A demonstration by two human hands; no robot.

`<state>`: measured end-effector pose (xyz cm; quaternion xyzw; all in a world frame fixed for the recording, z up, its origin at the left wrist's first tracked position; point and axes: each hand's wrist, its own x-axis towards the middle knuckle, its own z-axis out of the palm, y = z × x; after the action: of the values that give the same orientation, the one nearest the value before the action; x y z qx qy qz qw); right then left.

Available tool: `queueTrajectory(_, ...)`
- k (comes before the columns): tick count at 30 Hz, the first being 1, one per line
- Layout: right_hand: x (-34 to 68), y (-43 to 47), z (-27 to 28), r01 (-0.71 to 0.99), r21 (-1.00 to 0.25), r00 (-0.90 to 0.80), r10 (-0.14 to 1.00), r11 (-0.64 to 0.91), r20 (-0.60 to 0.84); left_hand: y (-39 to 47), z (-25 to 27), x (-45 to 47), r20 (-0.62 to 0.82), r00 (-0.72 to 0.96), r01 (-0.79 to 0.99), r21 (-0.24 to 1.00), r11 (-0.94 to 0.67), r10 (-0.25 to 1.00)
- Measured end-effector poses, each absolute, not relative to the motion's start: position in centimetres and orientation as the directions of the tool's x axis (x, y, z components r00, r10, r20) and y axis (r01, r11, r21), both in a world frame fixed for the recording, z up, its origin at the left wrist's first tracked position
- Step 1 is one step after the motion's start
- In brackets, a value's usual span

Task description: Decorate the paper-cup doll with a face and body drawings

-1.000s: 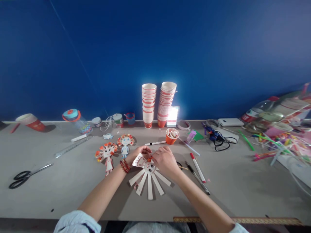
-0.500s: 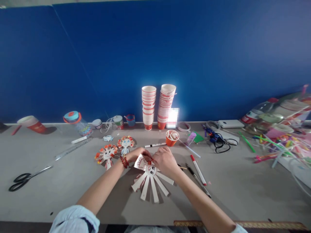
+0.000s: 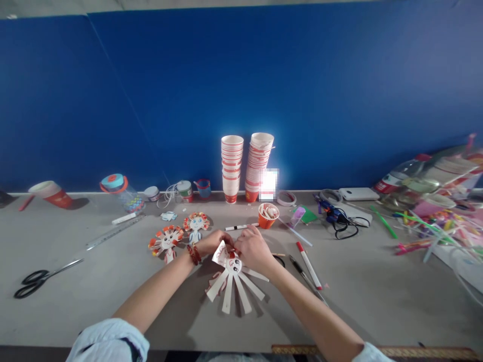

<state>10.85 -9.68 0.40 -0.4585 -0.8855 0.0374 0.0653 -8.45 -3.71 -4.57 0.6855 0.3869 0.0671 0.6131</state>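
Observation:
A paper cup cut into strips (image 3: 234, 267), with a smiling face drawn on its round base, is held low over the table. Its white strips fan out toward me, and a wider flap with red drawing stands up at its left. My left hand (image 3: 216, 242), wearing red bead bracelets, is closed at the cup's far side. My right hand (image 3: 254, 249) is closed there too, fingertips meeting the left ones around a small red part. The fingertips are partly hidden. Left of them lie two finished-looking paper cup figures with orange-tipped manes, one larger (image 3: 167, 241) and one smaller (image 3: 195, 222).
Behind stand two tall stacks of paper cups (image 3: 231, 168) and an orange cup of scraps (image 3: 268, 216). A red marker (image 3: 308, 265) and black pen (image 3: 300, 271) lie right, scissors (image 3: 39, 281) left. A blue glue gun (image 3: 335, 213) and a craft-supply pile (image 3: 445, 226) sit farther right.
The cup has turned and tilted slightly in my hands, its strips shifting and the drawn flap moving a little right. Both hands stay closed at its far side.

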Motion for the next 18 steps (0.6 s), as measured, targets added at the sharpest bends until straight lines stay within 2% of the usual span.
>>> queueTrajectory(6, 10.8, -9.8, 0.3, 0.793, -0.119, -0.591, 0.802, 0.597, 0.09, -4.1, -5.1, -8.4, -0.367, 0.696, 0.424, 0.904, 0.058, 0.618)
queueTrajectory(12, 11.5, -9.7, 0.6, 0.814, -0.061, -0.569, 0.814, 0.578, 0.121, -4.2, -5.4, -8.5, -0.324, 0.691, 0.364, 0.928, 0.076, 0.646)
queueTrajectory(18, 12.4, -9.9, 0.7, 0.79, -0.082, -0.584, 0.787, 0.607, 0.201, -4.6, -5.0, -9.0, -0.261, 0.678, 0.272, 0.958, 0.095, 0.688)
